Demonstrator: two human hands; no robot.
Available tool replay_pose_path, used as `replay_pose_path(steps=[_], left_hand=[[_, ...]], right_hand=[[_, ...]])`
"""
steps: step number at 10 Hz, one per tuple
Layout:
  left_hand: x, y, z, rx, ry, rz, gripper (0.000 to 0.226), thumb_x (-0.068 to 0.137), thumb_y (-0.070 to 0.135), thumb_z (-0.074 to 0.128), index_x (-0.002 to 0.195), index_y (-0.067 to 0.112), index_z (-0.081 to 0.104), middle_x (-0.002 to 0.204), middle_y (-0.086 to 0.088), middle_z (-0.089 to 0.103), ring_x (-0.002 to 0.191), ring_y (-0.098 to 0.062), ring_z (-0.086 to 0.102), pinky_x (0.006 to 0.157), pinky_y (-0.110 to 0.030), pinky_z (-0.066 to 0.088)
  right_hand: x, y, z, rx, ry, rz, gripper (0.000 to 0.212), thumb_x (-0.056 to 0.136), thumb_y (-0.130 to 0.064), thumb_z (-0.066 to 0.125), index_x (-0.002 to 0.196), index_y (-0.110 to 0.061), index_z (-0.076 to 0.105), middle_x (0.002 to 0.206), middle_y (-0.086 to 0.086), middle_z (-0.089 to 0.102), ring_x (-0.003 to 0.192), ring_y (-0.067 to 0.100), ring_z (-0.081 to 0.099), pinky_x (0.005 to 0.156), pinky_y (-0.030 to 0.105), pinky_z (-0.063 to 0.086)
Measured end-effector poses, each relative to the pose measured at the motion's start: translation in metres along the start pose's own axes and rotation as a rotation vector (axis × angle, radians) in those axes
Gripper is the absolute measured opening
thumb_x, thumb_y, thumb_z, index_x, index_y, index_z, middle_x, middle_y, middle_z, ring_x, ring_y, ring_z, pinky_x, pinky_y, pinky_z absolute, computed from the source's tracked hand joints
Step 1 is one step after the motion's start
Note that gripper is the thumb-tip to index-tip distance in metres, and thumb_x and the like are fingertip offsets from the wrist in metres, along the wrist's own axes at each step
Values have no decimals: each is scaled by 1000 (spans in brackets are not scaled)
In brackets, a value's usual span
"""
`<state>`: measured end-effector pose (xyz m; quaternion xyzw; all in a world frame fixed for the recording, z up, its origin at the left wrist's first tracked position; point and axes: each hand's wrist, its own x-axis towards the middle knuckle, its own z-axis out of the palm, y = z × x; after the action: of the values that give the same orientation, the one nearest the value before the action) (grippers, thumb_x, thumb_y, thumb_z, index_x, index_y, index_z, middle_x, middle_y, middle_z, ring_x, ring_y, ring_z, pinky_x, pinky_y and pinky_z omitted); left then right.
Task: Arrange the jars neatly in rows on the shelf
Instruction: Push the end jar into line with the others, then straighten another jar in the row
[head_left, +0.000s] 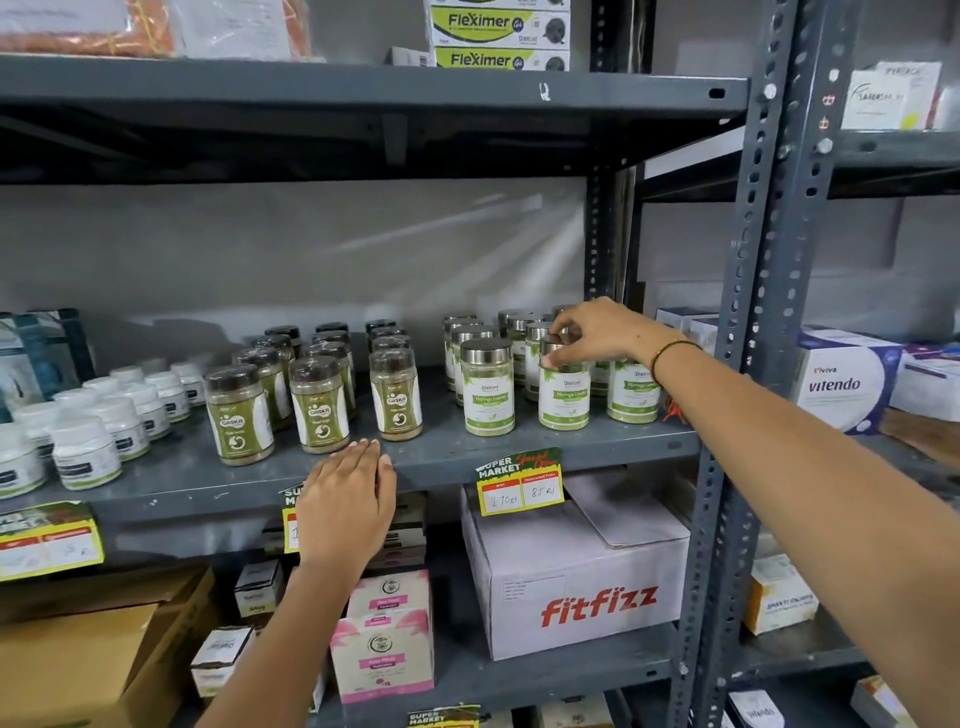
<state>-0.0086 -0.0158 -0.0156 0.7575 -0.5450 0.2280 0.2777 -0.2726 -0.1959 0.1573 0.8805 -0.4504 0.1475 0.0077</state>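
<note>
Counted on the middle shelf (519, 457):
- Gaska jars (318, 405), dark lids: 3 front, about 12 total, back ones partly hidden.
- Moringa Leaves jars (487, 387), steel lids: 3 front, roughly 10 total, some blocked.
- White bottles (85, 451) at 9 o'clock: about 12.
- Price tags (520, 483): 3.
- Hands: 2.

On the shelf (441, 457), the right hand's fingers (558, 332) pinch one front-row jar's lid (551, 347); more jars stand left, right and behind. The left hand's fingers (363, 452) touch the shelf edge, before the dark-lidded jars (319, 402).
</note>
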Motion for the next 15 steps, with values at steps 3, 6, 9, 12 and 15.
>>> replay_pose_path(steps=[3,6,9,12,15], left_hand=[[1,-1,1,7,4,-2,49,95,35,32,118,7,65,121,-10,68,116,-23,60,103,-39,42],[2,-4,3,-7,17,3,46,96,34,35,118,9,66,120,-9,68,115,-23,61,102,-39,42],[4,-6,4,10,15,27,42,97,33,38,119,9,65,121,-9,68,115,-22,61,102,-37,42],[3,-6,5,9,45,36,41,97,33,39,116,9,66,118,-9,69,111,-23,63,99,-37,45],[4,-7,6,-17,68,45,43,97,34,36,118,9,65,120,-8,68,115,-21,60,102,-37,43]], right_hand=[[4,-2,-2,-16,-4,19,73,78,-60,69,137,-20,54,135,8,59,120,27,56,102,42,45],[27,-101,14,162,236,-298,65,84,-57,64,134,-17,57,137,5,59,124,22,56,102,38,45],[59,-164,55,62,16,-301,72,84,-60,62,142,-20,49,145,8,52,131,30,49,106,44,42],[63,-164,55,96,12,-292,65,81,-61,66,130,-19,61,128,6,64,113,25,60,93,37,50],[54,-165,51,77,11,-293,65,80,-63,64,129,-20,62,127,4,65,112,24,61,93,38,50]])
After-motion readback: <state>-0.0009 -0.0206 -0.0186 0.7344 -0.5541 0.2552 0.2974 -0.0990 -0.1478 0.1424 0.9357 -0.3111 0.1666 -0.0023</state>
